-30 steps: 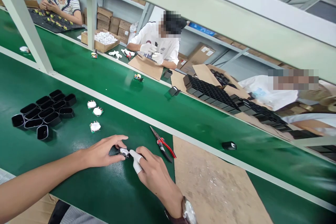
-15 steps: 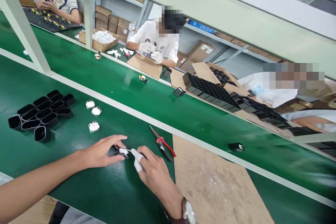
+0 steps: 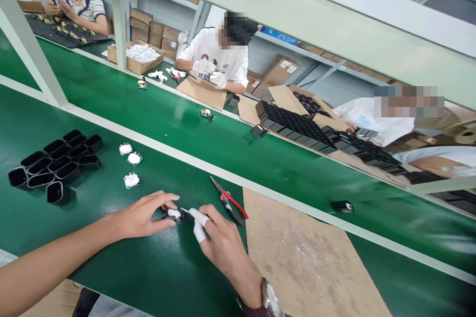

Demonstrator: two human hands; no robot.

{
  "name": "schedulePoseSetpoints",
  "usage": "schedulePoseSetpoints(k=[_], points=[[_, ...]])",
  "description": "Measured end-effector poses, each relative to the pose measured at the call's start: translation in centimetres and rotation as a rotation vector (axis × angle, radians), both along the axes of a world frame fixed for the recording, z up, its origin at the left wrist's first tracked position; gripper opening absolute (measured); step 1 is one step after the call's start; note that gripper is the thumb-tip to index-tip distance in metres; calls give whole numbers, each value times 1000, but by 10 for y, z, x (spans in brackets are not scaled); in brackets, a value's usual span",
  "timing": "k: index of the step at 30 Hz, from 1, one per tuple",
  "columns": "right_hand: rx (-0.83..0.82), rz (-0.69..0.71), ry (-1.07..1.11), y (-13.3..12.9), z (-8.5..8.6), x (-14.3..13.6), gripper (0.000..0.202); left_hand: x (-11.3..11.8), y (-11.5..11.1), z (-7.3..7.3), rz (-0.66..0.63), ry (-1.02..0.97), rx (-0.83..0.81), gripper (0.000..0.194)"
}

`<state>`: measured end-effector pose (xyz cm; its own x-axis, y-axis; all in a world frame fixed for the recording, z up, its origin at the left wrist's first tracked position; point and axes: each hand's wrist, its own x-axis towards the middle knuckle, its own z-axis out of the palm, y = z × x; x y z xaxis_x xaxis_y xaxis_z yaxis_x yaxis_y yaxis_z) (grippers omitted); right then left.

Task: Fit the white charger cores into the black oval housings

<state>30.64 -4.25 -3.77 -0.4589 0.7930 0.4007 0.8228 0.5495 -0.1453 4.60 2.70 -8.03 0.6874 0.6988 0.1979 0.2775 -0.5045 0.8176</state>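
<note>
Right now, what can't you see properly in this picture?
In the head view:
- The far side of the black case: hidden by the left hand.
- The held end of the thin pale stick: covered by the right hand; its tip is too small to make out.
- The bottoms of most open black cases: hidden by walls and shadow.
- The time on the watch: too blurred; the bottom edge cuts it off.
</note>
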Motion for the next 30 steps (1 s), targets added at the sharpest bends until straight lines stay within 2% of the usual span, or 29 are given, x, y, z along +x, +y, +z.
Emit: schedulePoseSetpoints(k=[4, 7, 10, 14, 19, 23, 25, 27, 30], points=[[66, -154, 3, 15, -20, 14, 28, -2, 5, 6, -109, -65, 223, 35], [64, -178, -61, 25, -33, 20, 30, -1, 5, 11, -159, -96, 292, 28], [53, -181, -78, 28, -34, 16, 30, 0, 1, 11, -153, -61, 259, 26], [40, -106, 75, 23, -28, 7, 29, -1, -1, 7, -91, 76, 206, 28], [40, -39, 162, 18, -37, 6, 33, -2, 0, 5, -154, 35, 437, 18], [47, -63, 135, 19, -41, 12, 30, 5, -4, 11, -140, 5, 493, 17], [36, -101, 90, 19, -40, 14, 30, 9, -6, 13, -133, 11, 450, 15], [15, -132, 48, 19, -39, 16, 33, 11, -4, 13, -74, -42, 307, 11], [-19, -174, -6, 18, -39, 18, 40, 12, 4, 13, 115, -229, -164, 14]])
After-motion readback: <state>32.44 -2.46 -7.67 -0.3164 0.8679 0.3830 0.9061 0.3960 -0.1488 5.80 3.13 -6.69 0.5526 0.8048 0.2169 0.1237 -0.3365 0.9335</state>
